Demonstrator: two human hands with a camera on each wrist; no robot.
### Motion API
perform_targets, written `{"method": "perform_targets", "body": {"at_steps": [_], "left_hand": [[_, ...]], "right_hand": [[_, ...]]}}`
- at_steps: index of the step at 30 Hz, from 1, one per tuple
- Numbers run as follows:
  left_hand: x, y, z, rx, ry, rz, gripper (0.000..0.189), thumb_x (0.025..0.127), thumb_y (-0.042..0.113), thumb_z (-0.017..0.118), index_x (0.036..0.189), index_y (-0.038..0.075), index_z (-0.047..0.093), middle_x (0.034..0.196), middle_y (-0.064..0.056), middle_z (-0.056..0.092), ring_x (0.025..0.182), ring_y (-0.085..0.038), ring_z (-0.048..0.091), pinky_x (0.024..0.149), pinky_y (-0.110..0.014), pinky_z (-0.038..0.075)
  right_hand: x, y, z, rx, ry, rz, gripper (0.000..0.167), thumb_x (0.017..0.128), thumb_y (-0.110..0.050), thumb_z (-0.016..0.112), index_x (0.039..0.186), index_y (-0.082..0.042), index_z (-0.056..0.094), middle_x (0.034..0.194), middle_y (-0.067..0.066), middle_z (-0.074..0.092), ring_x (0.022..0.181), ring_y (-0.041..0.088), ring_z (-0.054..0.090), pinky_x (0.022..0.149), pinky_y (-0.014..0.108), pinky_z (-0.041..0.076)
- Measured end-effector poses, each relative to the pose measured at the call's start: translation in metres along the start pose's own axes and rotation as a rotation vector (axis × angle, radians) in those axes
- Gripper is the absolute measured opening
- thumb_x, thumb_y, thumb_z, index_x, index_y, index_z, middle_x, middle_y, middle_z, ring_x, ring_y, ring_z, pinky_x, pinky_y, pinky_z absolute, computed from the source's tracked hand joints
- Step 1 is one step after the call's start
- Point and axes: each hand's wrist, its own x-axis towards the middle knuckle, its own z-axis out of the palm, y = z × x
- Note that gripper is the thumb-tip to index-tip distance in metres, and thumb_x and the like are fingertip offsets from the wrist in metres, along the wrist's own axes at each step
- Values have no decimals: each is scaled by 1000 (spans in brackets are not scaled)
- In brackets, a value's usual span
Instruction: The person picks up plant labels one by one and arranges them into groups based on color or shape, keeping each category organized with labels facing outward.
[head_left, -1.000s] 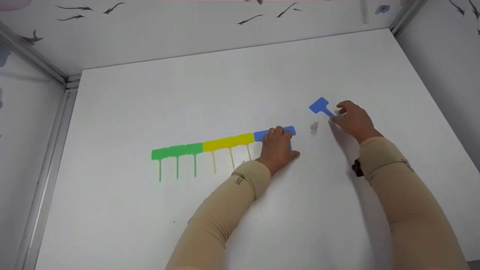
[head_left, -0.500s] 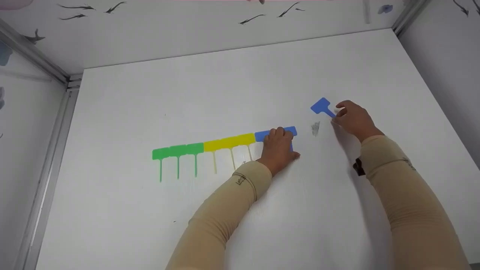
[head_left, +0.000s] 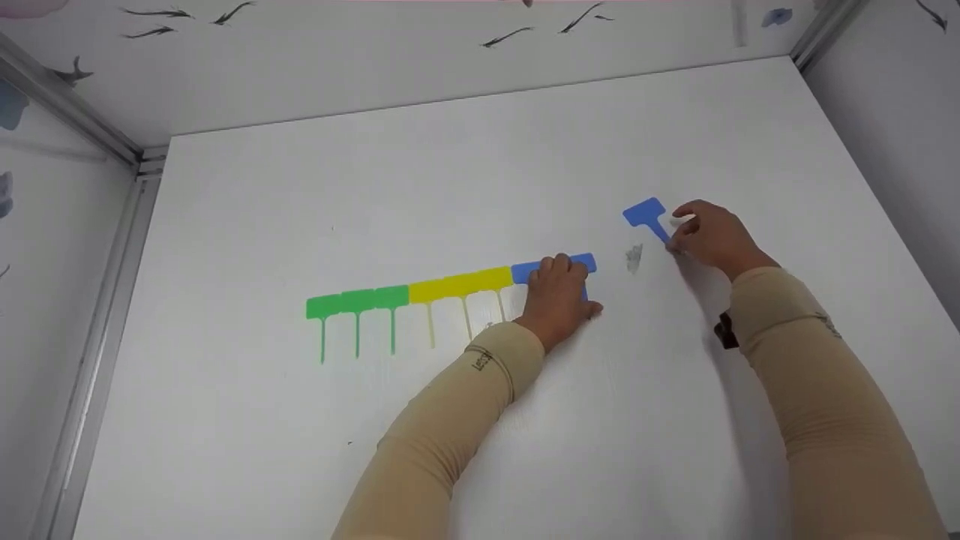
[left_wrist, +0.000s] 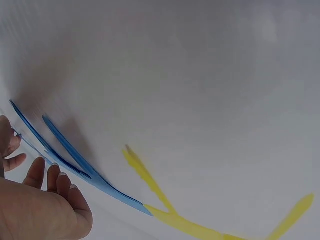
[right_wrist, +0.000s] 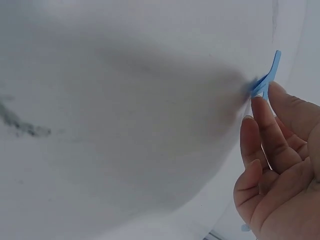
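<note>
On the white tabletop (head_left: 247, 450), T-shaped plastic plant labels lie edge to edge in a slanting row: green labels (head_left: 357, 301) at the left, yellow labels (head_left: 460, 283) in the middle, blue labels (head_left: 523, 272) at the right end. My left hand (head_left: 556, 300) rests its fingertips on the blue end, covering much of it. In the left wrist view its fingers bend lightly over the blue strip (left_wrist: 107, 187). Farther right, my right hand (head_left: 716, 238) pinches a separate blue plant label (head_left: 643, 212) by its stem, between thumb and fingers. The label's head points up and left, apart from the row.
A grey smudge (head_left: 634, 258) marks the tabletop between the two hands. White panels with dark painted strokes (head_left: 507, 37) rise behind the back edge. A metal frame post (head_left: 112, 315) runs along the left side.
The right hand has turned the loose blue label slightly, so its stem slants more steeply, and the hand has shifted a little right. The left hand stays on the row.
</note>
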Motion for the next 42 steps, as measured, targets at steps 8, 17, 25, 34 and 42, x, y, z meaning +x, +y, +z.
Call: {"method": "perform_targets", "body": {"at_steps": [8, 17, 25, 34, 42], "left_hand": [[0, -2, 4, -17, 7, -4, 50, 86, 46, 69, 123, 15, 56, 116, -2, 50, 104, -17, 39, 86, -29, 35], [1, -2, 3, -20, 5, -6, 51, 87, 45, 69, 125, 15, 55, 118, -3, 50, 106, -18, 40, 88, -29, 36], [2, 0, 3, -5, 3, -10, 51, 87, 45, 69, 125, 15, 55, 117, -2, 50, 105, -18, 39, 86, -29, 36], [1, -1, 2, -2, 10, -4, 52, 86, 45, 69, 125, 14, 56, 119, -4, 51, 106, -19, 41, 88, -30, 37], [1, -2, 3, -18, 7, -2, 54, 85, 46, 70, 127, 13, 55, 116, -3, 50, 105, -18, 40, 87, -29, 36]], "right_hand": [[4, 4, 1, -2, 0, -19, 50, 92, -12, 64, 134, 2, 42, 111, 21, 50, 98, 34, 47, 84, 45, 41], [10, 10, 3, 7, -8, -8, 45, 93, -16, 63, 128, 2, 40, 112, 21, 44, 100, 35, 42, 86, 48, 39], [19, 8, -3, -68, -30, -77, 78, 90, -14, 67, 149, 2, 19, 135, 37, 27, 125, 50, 27, 104, 62, 26], [26, -1, -10, -192, -121, -108, 86, 88, -9, 68, 153, -8, 12, 134, 37, 24, 125, 53, 22, 102, 67, 24], [31, -11, -17, -279, -232, -100, 92, 89, -11, 68, 155, -15, 4, 140, 39, 15, 130, 57, 18, 103, 71, 20]]}}
